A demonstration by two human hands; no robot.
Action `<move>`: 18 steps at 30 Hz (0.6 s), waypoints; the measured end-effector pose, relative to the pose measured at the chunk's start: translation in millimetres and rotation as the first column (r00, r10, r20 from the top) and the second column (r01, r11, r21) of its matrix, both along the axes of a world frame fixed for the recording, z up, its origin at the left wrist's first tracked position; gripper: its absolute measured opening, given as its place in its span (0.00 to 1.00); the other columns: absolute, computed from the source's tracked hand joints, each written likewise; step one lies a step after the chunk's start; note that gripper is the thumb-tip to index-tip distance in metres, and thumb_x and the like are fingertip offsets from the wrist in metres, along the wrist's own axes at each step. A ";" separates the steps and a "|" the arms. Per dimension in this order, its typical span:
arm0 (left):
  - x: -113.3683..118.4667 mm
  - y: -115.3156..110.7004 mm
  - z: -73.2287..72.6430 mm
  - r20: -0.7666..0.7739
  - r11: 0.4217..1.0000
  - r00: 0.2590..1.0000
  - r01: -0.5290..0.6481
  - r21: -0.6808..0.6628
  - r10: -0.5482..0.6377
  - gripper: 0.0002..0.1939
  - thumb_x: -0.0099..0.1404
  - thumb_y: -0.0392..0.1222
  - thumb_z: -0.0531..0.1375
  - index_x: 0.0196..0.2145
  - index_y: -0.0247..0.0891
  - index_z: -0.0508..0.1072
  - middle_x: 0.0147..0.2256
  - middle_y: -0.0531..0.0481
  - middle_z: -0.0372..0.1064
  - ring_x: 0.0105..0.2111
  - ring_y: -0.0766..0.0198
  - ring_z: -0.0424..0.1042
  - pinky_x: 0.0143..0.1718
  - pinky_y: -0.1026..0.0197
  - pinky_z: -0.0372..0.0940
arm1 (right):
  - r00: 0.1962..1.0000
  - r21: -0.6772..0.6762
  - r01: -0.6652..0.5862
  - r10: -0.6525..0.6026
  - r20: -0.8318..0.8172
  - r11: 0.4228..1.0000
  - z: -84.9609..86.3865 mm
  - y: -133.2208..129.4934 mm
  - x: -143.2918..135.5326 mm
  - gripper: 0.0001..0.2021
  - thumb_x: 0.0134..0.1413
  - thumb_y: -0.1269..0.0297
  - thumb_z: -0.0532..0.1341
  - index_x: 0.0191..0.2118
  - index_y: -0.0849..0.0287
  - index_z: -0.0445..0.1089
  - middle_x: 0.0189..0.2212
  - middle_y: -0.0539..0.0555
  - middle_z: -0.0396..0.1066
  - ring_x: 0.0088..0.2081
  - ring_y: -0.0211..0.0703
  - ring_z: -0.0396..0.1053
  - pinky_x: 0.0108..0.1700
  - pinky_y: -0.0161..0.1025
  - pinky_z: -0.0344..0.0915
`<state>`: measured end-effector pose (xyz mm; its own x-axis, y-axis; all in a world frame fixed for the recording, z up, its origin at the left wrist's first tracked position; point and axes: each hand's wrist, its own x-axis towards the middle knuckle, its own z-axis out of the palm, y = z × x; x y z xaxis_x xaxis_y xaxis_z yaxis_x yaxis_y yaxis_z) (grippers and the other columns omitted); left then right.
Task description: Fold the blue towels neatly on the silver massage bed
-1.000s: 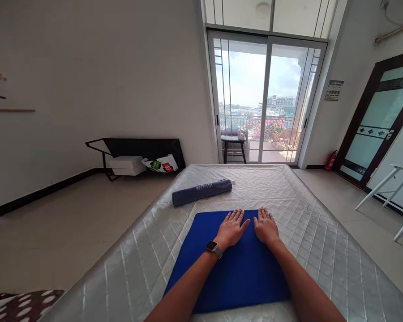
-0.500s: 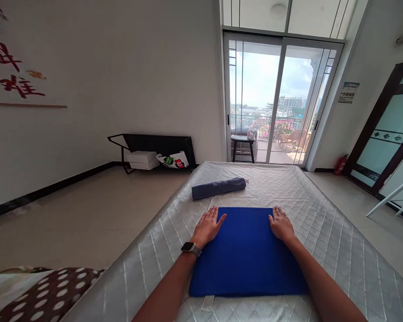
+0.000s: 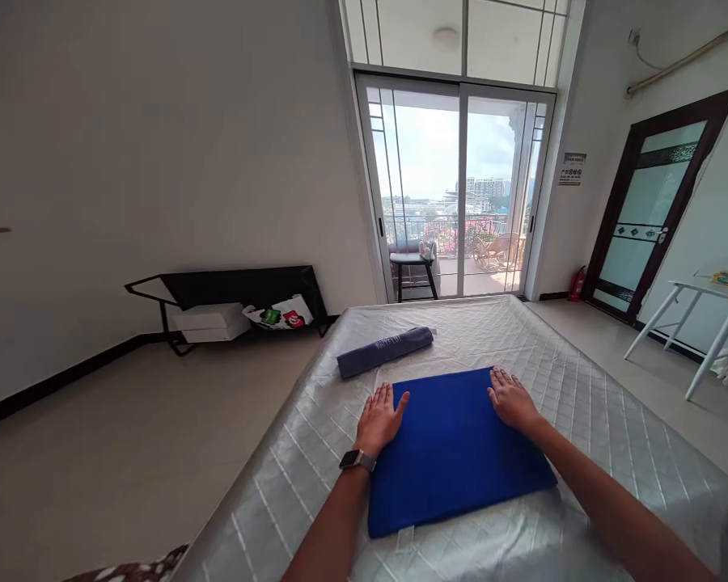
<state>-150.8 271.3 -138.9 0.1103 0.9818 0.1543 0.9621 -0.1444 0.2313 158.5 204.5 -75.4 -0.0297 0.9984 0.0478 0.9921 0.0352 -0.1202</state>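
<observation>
A flat blue cloth [image 3: 455, 449], folded into a rectangle with a small white tag at its near edge, lies on the silver quilted mattress [image 3: 291, 477]. My left hand [image 3: 380, 420] rests flat on the cloth's far left corner, fingers stretched out and thumb apart. On the far right corner lies my right hand [image 3: 510, 398], also flat with its fingers extended. Neither hand grasps anything. Just beyond the cloth, to the left, is a rolled dark grey-blue fabric bundle [image 3: 385, 352] with pale lettering.
A black metal-framed rack [image 3: 236, 287] by the wall holds white boxes [image 3: 209, 323] and a printed bag [image 3: 279, 314]. Behind the mattress are sliding glass doors [image 3: 461, 186] and a dark stool [image 3: 411, 260]. A white table [image 3: 704, 287] stands at right.
The view has turned to the right and tilted, so the room appears shifted left. My hands stay flat on the blue cloth's far corners.
</observation>
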 end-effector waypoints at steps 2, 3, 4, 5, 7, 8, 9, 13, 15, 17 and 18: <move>-0.7 0.0 -0.2 -0.022 1.000 1.000 0.001 0.000 -0.001 0.43 0.71 0.65 0.34 0.68 0.27 0.55 0.68 0.34 0.49 0.69 0.50 0.48 0.68 0.46 0.46 | 0.998 0.008 -0.051 0.051 -0.035 0.999 -5.7 -29.0 6.6 0.29 0.69 0.60 0.41 0.70 0.67 0.50 0.70 0.61 0.48 0.71 0.47 0.44 0.70 0.47 0.42; -1.3 0.6 -1.0 -0.033 1.000 0.999 0.004 0.004 -0.004 0.43 0.72 0.64 0.35 0.67 0.26 0.56 0.68 0.34 0.49 0.69 0.50 0.48 0.68 0.46 0.46 | 0.996 0.005 -0.070 0.070 -0.059 0.998 -10.4 -44.8 9.7 0.30 0.69 0.58 0.41 0.71 0.66 0.49 0.70 0.60 0.48 0.71 0.48 0.44 0.69 0.47 0.43; -1.9 1.3 -2.0 -0.043 1.000 0.999 0.008 0.010 -0.008 0.42 0.72 0.64 0.35 0.67 0.26 0.56 0.68 0.33 0.50 0.69 0.50 0.48 0.68 0.46 0.46 | 0.993 -0.003 -0.080 0.079 -0.084 0.997 -15.7 -60.2 12.2 0.30 0.70 0.55 0.41 0.71 0.66 0.48 0.70 0.60 0.48 0.71 0.48 0.44 0.69 0.47 0.43; -2.5 2.1 -3.1 -0.051 1.000 0.999 0.010 0.015 -0.010 0.42 0.72 0.63 0.36 0.67 0.26 0.56 0.68 0.33 0.50 0.69 0.50 0.48 0.68 0.45 0.46 | 0.991 -0.021 -0.085 0.082 -0.108 0.996 -21.1 -74.5 13.9 0.31 0.70 0.53 0.40 0.71 0.65 0.47 0.70 0.59 0.46 0.71 0.48 0.43 0.70 0.47 0.43; -3.4 3.5 -5.0 -0.062 1.000 0.998 0.010 0.015 -0.009 0.41 0.72 0.62 0.36 0.67 0.26 0.55 0.68 0.33 0.49 0.69 0.50 0.47 0.68 0.45 0.45 | 0.986 -0.059 -0.089 0.080 -0.145 0.994 -30.1 -97.3 14.9 0.33 0.70 0.48 0.39 0.72 0.64 0.45 0.71 0.58 0.43 0.71 0.48 0.41 0.70 0.48 0.42; -3.9 4.0 -5.4 -0.066 1.000 0.998 0.006 0.007 -0.006 0.41 0.72 0.62 0.37 0.67 0.25 0.55 0.68 0.33 0.48 0.69 0.50 0.46 0.68 0.46 0.45 | 0.984 -0.070 -0.090 0.078 -0.158 0.994 -32.9 -105.1 14.2 0.34 0.70 0.47 0.38 0.72 0.64 0.44 0.71 0.58 0.42 0.71 0.48 0.41 0.70 0.48 0.42; -4.3 4.2 -5.3 -0.071 1.000 0.997 0.002 -0.006 -0.002 0.41 0.72 0.61 0.37 0.68 0.25 0.54 0.69 0.33 0.47 0.70 0.51 0.46 0.68 0.46 0.45 | 0.983 -0.072 -0.089 0.076 -0.167 0.993 -34.4 -110.5 13.0 0.34 0.70 0.47 0.37 0.72 0.65 0.44 0.71 0.58 0.42 0.71 0.48 0.40 0.70 0.48 0.41; -8.6 3.3 -0.4 -0.094 0.999 0.996 -0.006 -0.038 0.003 0.40 0.72 0.60 0.36 0.68 0.25 0.53 0.69 0.33 0.47 0.69 0.51 0.47 0.68 0.46 0.45 | 0.980 -0.049 -0.085 0.075 -0.182 0.995 -30.6 -116.6 6.9 0.34 0.70 0.49 0.38 0.71 0.68 0.45 0.71 0.60 0.42 0.72 0.49 0.39 0.71 0.49 0.40; -10.9 0.7 4.8 -0.111 1.000 0.994 -0.018 -0.010 0.017 0.40 0.73 0.59 0.35 0.68 0.24 0.54 0.68 0.32 0.49 0.69 0.49 0.48 0.68 0.44 0.46 | 0.979 -0.040 -0.081 0.072 -0.193 0.996 -27.3 -116.4 4.7 0.32 0.70 0.52 0.40 0.71 0.68 0.45 0.71 0.60 0.42 0.71 0.48 0.40 0.71 0.49 0.40; -8.4 -5.7 11.4 -0.138 0.999 0.990 -0.012 0.042 0.018 0.40 0.73 0.58 0.35 0.67 0.21 0.54 0.68 0.29 0.50 0.68 0.47 0.50 0.68 0.42 0.46 | 0.976 -0.040 -0.072 0.063 -0.208 0.997 -26.0 -116.3 3.1 0.31 0.70 0.54 0.41 0.71 0.67 0.46 0.71 0.60 0.42 0.71 0.49 0.40 0.71 0.49 0.40; -3.3 -11.2 14.9 -0.153 0.997 0.988 0.010 0.075 0.001 0.40 0.73 0.58 0.36 0.67 0.21 0.55 0.67 0.29 0.50 0.68 0.47 0.50 0.68 0.42 0.46 | 0.975 -0.044 -0.070 0.059 -0.217 0.997 -26.2 -116.3 2.4 0.31 0.70 0.54 0.41 0.71 0.67 0.47 0.71 0.60 0.42 0.71 0.49 0.40 0.71 0.49 0.40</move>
<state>-154.2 260.1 -124.0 0.1426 0.9675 0.2086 0.9846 -0.1603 0.0703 160.9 88.2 -101.5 -0.0884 0.9960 0.0094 0.9388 0.0864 -0.3335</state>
